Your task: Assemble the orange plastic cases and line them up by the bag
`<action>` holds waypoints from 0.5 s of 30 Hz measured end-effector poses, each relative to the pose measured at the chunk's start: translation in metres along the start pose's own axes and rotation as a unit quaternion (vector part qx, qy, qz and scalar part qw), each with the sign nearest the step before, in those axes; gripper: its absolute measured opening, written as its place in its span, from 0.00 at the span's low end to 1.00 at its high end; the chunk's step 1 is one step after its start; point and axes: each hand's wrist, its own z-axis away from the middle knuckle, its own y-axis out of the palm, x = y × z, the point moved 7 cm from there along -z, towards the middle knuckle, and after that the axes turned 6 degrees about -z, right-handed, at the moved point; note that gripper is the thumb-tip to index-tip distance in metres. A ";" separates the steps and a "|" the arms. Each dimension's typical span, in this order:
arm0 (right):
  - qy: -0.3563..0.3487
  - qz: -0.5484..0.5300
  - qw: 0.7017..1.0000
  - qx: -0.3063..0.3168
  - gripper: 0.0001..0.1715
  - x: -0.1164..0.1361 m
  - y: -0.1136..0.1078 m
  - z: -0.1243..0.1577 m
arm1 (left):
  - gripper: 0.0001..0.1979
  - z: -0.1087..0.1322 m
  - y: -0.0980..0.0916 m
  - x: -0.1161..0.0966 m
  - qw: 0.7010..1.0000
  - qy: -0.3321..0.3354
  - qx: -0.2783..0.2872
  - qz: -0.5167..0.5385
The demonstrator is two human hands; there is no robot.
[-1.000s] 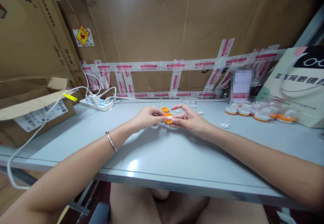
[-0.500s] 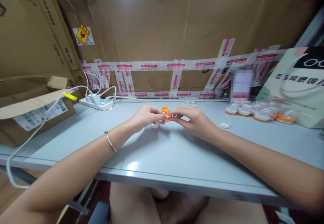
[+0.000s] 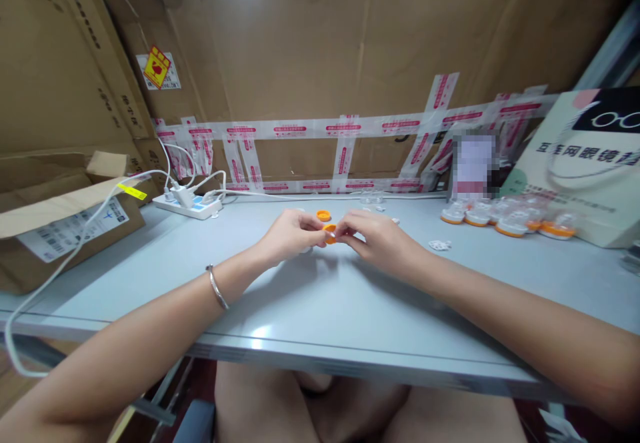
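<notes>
My left hand (image 3: pixel 295 236) is closed, its thumb and fingers pinching a small orange round plastic part (image 3: pixel 329 233) just above the table. Close against that part, my right hand (image 3: pixel 373 235) has its fingertips pinched together. Something small and whitish shows at those fingertips, too small to name. A second orange round piece (image 3: pixel 324 215) lies on the table just behind the hands. To the right of my right hand rests a little heap of small white pieces (image 3: pixel 440 245).
Several clear-topped pieces with orange bases (image 3: pixel 511 224) stand at the right, before a paper bag (image 3: pixel 575 163). A white power strip (image 3: pixel 187 206) with cables and an open cardboard box (image 3: pixel 65 223) are at the left. Large cardboard (image 3: pixel 300 49) walls the back.
The orange part in my left hand has turned and sits apart from the orange piece behind it in view. A white round piece under my left hand is now hidden. The view has shifted slightly.
</notes>
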 end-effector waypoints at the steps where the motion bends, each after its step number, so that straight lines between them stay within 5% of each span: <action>1: -0.005 0.005 1.000 -0.003 0.07 0.001 0.000 0.000 | 0.11 0.000 -0.001 0.000 1.000 0.001 -0.007 -0.002; 8: -0.002 0.015 0.999 -0.035 0.07 0.006 -0.006 0.001 | 0.11 0.000 -0.007 -0.002 1.000 0.010 -0.023 -0.006; 15: 0.015 0.188 0.981 0.036 0.09 0.012 0.001 0.002 | 0.12 0.001 -0.001 -0.003 1.000 0.004 -0.023 -0.011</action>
